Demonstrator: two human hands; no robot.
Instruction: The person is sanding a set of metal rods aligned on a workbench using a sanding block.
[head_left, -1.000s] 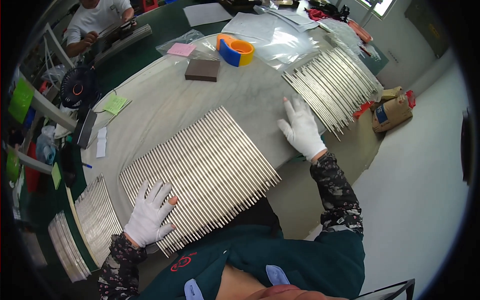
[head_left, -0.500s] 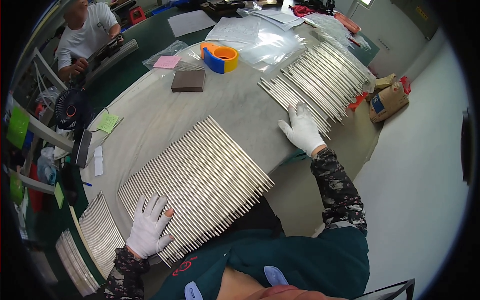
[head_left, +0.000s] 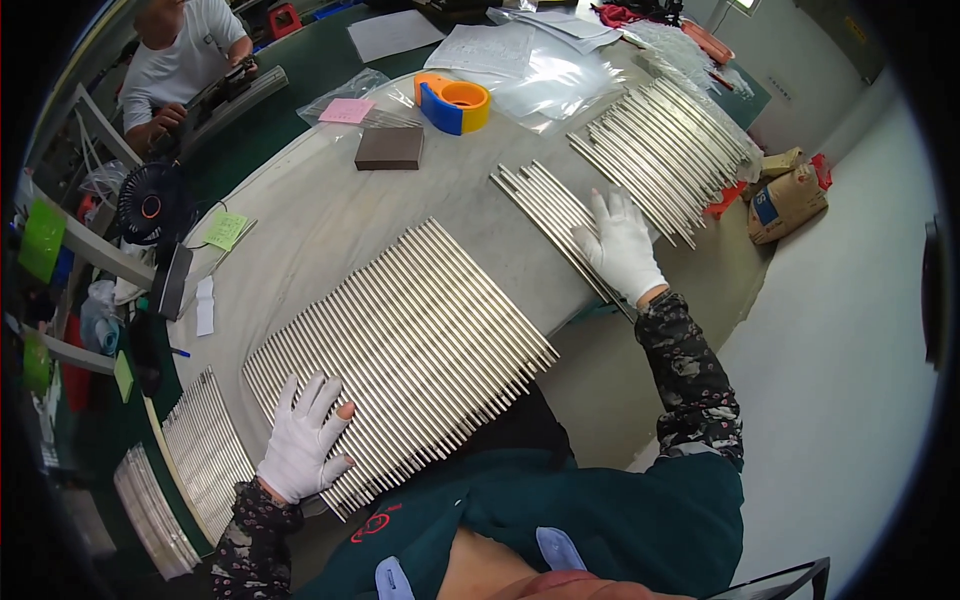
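Observation:
A wide row of thin metal rods [head_left: 410, 340] lies side by side on the pale table [head_left: 330, 220] in front of me. My left hand [head_left: 303, 440], in a white glove, rests flat with spread fingers on the near left end of that row. My right hand [head_left: 622, 245], also gloved, lies palm down on a small bunch of rods [head_left: 548, 205] to the right. Past it lies a bigger batch of rods [head_left: 665, 150] at the table's far right. Neither hand grips anything.
A dark block [head_left: 390, 148], an orange and blue tape dispenser [head_left: 452, 103] and clear plastic sheets [head_left: 560, 75] lie at the back. More rod stacks [head_left: 205, 450] sit at the near left. A black fan [head_left: 148, 205] stands left. Another person [head_left: 185, 50] sits at the far left.
My right hand has slid a small bunch of rods away from the far right batch toward the middle. My left hand stays flat on the big row's near end.

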